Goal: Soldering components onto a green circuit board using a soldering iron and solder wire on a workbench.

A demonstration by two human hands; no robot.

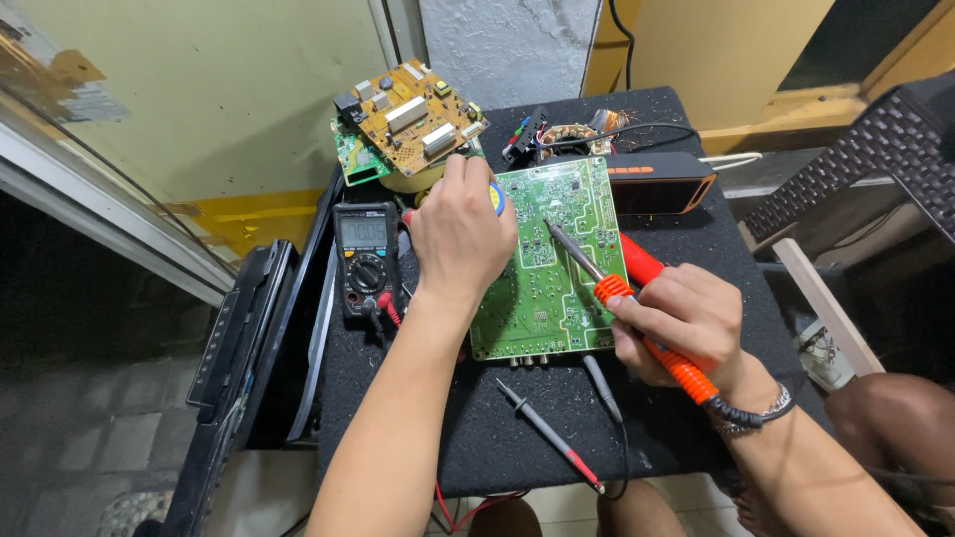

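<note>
A green circuit board [552,259] lies flat on the black mat [517,438]. My right hand [681,323] is closed around the orange handle of a soldering iron [622,298], whose metal tip rests on the board's upper middle. My left hand [460,239] presses down at the board's left edge, fingers curled over a small blue and yellow round object [496,197] that is mostly hidden; whether it grips this is unclear.
A black multimeter [364,259] sits left of my left hand, its red and black probes [549,436] lying near the front edge. A brown circuit board [413,114] and a black and orange box [662,181] stand behind. A dark panel [234,348] leans at the left.
</note>
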